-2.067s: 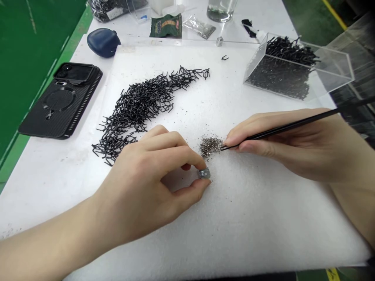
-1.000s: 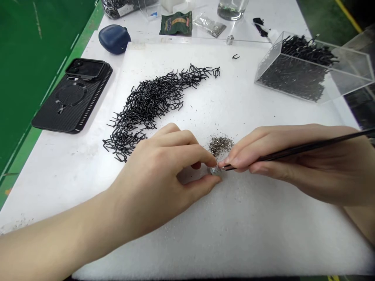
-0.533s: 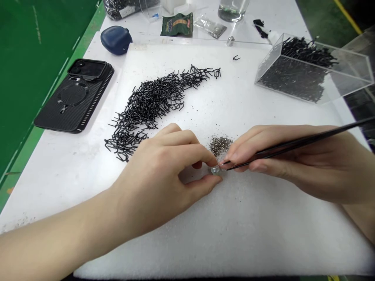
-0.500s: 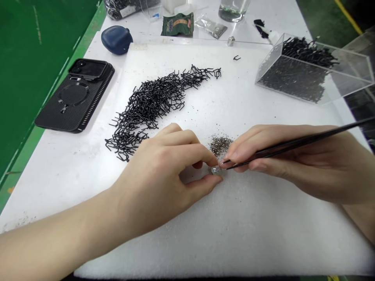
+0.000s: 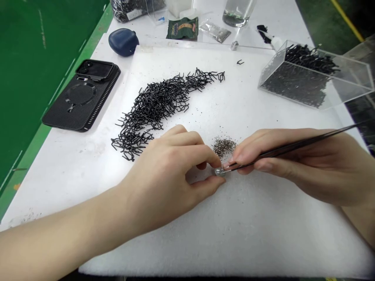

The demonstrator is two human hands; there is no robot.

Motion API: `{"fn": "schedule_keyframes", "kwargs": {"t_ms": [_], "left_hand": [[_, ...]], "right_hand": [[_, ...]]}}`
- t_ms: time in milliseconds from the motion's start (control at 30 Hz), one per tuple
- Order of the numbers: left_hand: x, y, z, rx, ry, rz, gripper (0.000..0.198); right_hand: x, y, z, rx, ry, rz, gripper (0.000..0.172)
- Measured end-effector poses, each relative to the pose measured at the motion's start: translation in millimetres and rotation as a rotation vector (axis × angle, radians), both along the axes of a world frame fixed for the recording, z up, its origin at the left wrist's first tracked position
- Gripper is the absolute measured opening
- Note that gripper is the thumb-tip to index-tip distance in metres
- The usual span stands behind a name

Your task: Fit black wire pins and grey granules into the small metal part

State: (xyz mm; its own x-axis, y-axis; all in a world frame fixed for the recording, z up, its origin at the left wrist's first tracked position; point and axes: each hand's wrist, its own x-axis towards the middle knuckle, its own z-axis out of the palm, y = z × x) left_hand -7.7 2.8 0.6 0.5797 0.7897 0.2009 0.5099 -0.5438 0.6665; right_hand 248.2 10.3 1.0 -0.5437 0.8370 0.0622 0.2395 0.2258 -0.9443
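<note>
Between the thumb and forefinger of my left hand (image 5: 172,175) is a small shiny, clear or silvery piece (image 5: 218,171), held low over the white foam sheet (image 5: 234,230). My right hand (image 5: 299,160) grips dark tweezers (image 5: 288,148) like a pen. Their tips meet the piece from the right; whether they pinch anything is too small to tell. Just beyond the fingertips lies a little heap of tiny metallic bits (image 5: 224,146). A long pile of black forked pieces (image 5: 158,101) spreads behind my left hand.
A clear box (image 5: 304,84) of black pieces stands tilted at the right. On the left lie a black-cased phone (image 5: 83,93) and a dark blue rounded object (image 5: 123,41). At the back are a green packet (image 5: 183,28), a small clear bag (image 5: 216,31) and a glass (image 5: 238,13).
The view has shifted slightly, so everything sits a little further right and lower. The tweezer arms appear closer together; both hands stay at the small shiny piece.
</note>
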Motion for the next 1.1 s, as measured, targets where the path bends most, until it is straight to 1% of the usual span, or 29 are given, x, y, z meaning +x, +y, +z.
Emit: {"fn": "schedule_keyframes", "kwargs": {"t_ms": [100,267,533,700,800,867,933,1000,1100], "left_hand": [[1.0,0.2,-0.6,0.003,-0.004,0.000,0.005],[1.6,0.4,-0.2,0.009,-0.006,0.008,0.006],[1.3,0.4,1.7,0.004,-0.006,0.006,0.006],[1.6,0.7,0.1,0.007,-0.008,0.003,0.006],[2.0,0.1,0.9,0.008,-0.024,0.010,0.007],[1.8,-0.8,3.1,-0.003,-0.045,0.049,0.005],[1.2,-1.3,5.3,-0.018,-0.069,0.103,0.006],[0.5,-0.7,6.3,-0.018,-0.088,0.138,0.007],[0.3,1.4,5.2,0.000,-0.061,0.132,0.005]], "right_hand": [[0.1,-0.7,-0.4,0.036,-0.010,-0.008,0.017],[1.6,-1.6,-1.1,0.046,-0.016,0.012,0.022],[2.6,-0.6,-2.0,0.040,-0.025,0.005,0.019],[1.8,-2.0,-0.8,0.049,-0.029,0.007,0.017],[2.5,-3.3,0.6,0.060,-0.003,-0.076,0.015],[4.4,-3.5,1.7,0.079,0.003,-0.121,0.014],[6.6,-2.8,2.4,0.091,-0.026,-0.072,0.014],[8.2,-1.4,2.5,0.099,-0.071,0.022,0.018],[8.9,0.3,2.0,0.121,-0.109,0.077,0.025]]}}
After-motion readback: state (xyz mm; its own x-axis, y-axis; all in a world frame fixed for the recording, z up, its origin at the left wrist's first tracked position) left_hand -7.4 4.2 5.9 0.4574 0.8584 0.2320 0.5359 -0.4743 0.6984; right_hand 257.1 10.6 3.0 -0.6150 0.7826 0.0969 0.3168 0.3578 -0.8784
